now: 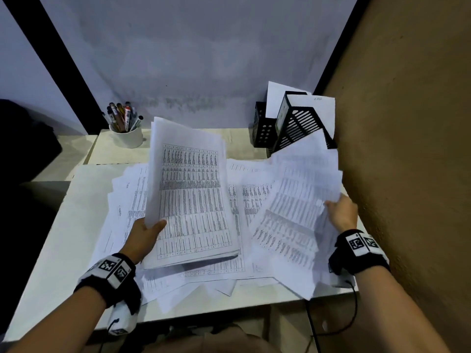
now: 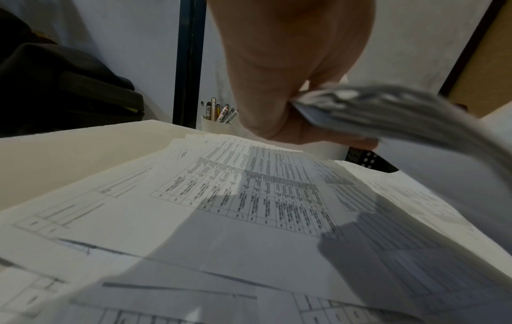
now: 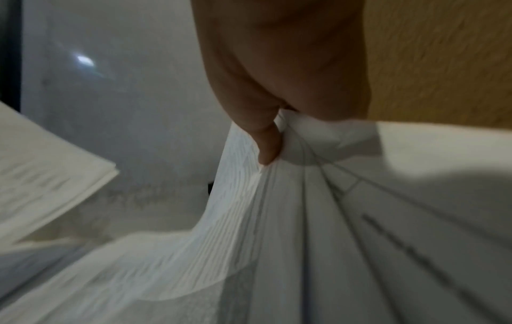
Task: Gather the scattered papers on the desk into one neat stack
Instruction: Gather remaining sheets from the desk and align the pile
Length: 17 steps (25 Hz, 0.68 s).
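— Two bundles of printed sheets are up off the tabletop [image 1: 63, 225], which fills the lower middle of the head view. How are they held?

— Largest first: the loose papers [image 1: 237, 207] lie spread flat over the middle of the tabletop, overlapping at odd angles, some corners hanging past the near edge. Above them, centre frame, the left bundle [image 1: 191, 197] stands tilted, its top edge leaning away, its lower edge resting on the spread sheets.

— And on the right?

— The right bundle [image 1: 295, 220] is fanned and curved, lifted at the right of the frame, its lower corner drooping past the tabletop edge.

— The hands?

— The left hand [image 1: 144, 238] is clamped on the left bundle's lower left edge, thumb over the front; the left wrist view shows fingers curled beneath the thick edge. The right hand [image 1: 342, 212] pinches the right bundle at its right edge, a fingertip pressing the sheets in the right wrist view.

— Anything smaller?

— Upper right, a black slotted file holder [image 1: 300, 126] with white sheets in it, a black perforated holder [image 1: 263, 131] touching its left side. Upper left, a white cup [image 1: 127, 138] full of pens [image 1: 122, 115].
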Available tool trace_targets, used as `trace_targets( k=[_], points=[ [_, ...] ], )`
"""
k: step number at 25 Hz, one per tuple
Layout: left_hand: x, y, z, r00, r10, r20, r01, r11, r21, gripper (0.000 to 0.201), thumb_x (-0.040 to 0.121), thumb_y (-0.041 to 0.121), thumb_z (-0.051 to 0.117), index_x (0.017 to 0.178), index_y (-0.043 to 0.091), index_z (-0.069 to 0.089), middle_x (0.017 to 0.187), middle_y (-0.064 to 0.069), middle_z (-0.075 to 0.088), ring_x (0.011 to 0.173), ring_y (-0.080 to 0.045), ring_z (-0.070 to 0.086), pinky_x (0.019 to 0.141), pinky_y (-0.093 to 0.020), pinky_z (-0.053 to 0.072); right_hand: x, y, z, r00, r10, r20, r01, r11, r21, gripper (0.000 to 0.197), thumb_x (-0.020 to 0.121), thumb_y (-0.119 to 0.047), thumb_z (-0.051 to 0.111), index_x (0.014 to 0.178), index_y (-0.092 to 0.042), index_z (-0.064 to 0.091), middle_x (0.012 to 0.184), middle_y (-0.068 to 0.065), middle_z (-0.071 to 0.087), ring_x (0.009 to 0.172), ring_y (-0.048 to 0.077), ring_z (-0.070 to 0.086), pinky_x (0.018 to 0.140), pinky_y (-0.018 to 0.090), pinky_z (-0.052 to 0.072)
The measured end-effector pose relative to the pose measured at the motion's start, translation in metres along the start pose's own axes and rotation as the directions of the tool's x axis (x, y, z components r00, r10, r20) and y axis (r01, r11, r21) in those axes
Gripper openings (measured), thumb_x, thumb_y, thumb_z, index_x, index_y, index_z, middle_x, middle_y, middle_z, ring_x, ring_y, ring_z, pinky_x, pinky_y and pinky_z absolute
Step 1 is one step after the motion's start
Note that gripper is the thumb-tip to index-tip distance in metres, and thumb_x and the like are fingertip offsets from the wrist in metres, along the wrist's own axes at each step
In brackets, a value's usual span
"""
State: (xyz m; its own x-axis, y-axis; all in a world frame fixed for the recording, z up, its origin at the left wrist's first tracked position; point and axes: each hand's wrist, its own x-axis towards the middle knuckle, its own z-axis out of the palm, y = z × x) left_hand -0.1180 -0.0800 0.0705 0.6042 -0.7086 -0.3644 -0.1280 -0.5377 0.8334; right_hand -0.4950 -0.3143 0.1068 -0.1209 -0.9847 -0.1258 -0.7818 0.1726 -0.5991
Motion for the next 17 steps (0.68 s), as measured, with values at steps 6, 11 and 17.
trace_targets(
  k=[6,11,17],
  points=[
    [0.001,0.002,-0.001,0.998,0.063,0.011,-0.062,0.996,-0.056,0.038,0.089,0.012,0.055,0.057,0.014,0.037,0.056,-0.003,0.035,0.054,-0.015,0.031,0.054,-0.027,0.024,-0.01,-0.03,-0.05,0.982,-0.041,-0.184,0.048,0.998,0.035,0.031,0.091,-0.007,0.049,0.118,0.003,0.059,0.115,0.03,0.062,0.106,0.04,0.059,0.089,0.039,0.046],
    [-0.005,0.013,-0.005,0.997,0.073,0.003,-0.072,0.992,-0.102,0.037,0.09,0.01,0.054,0.056,0.015,0.042,0.055,-0.002,0.039,0.053,-0.016,0.035,0.053,-0.026,0.027,-0.016,-0.073,-0.13,0.901,-0.062,-0.429,0.246,0.888,0.388,0.04,0.073,-0.023,0.058,0.103,0.003,0.066,0.093,0.013,0.067,0.091,0.012,0.052,0.076,0.032,0.047],
    [0.0,0.035,-0.008,0.991,0.118,0.059,-0.105,0.976,-0.193,0.013,0.09,0.014,0.055,0.08,0.006,0.057,0.066,-0.003,0.054,0.064,-0.019,0.05,0.062,-0.028,0.04,-0.046,-0.117,-0.117,0.978,-0.137,-0.157,0.208,0.684,0.699,0.017,0.088,-0.003,0.055,0.077,-0.016,0.059,0.045,-0.025,0.06,0.043,-0.012,0.053,0.055,0.008,0.045]
  ],
)
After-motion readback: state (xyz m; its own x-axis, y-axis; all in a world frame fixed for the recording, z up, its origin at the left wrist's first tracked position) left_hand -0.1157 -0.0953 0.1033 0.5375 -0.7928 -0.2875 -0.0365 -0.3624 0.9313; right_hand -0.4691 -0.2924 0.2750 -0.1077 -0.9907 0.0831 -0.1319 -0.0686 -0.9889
